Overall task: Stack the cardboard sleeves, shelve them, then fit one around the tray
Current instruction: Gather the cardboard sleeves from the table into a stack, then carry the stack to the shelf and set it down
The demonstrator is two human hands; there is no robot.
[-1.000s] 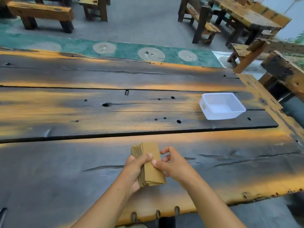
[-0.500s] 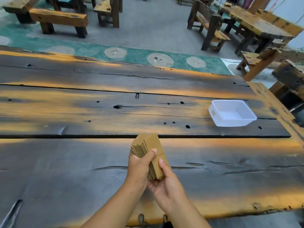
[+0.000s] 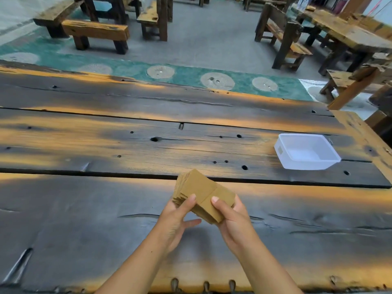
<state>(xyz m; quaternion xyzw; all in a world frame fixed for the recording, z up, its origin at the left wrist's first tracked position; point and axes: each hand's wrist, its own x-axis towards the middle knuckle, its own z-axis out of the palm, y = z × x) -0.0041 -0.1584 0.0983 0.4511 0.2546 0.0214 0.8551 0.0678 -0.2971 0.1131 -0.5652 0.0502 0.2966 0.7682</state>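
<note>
Sleeves (image 3: 203, 195): one stack, count unreadable, held above bench (image 3: 84, 219). Left hand (image 3: 177, 221) pinches left end, right hand (image 3: 233, 221) right end. One white tray (image 3: 307, 151) well apart, far right.

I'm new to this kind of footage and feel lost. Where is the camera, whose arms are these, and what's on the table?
There is no machine here. The camera sits on a person's head, looking forward and down, so the two bare arms are that person's own. The left hand and the right hand together hold a stack of cardboard sleeves, flat brown pieces pressed together, above the dark wooden table. Further away to the right, a white plastic tray sits empty on the table. Beyond it are wooden benches and more tables.
</note>
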